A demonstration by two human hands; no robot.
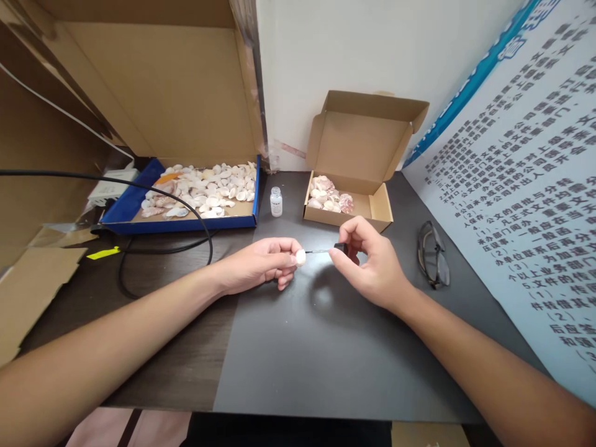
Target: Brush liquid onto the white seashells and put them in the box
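Note:
Between the fingertips of my left hand is a small whitish shell. My right hand pinches the black cap of a brush applicator, whose thin stem points left. The brush's dark tip meets the shell's right side or lies very close to it. Behind my hands a small glass bottle with a white label stands upright without a cap. Several pale and pinkish shells lie in the left part of an open cardboard box.
A blue tray full of shells stands at the back left, with a black cable crossing over it. Folded glasses lie at the right beside a large printed sheet. A yellow tag is on the left.

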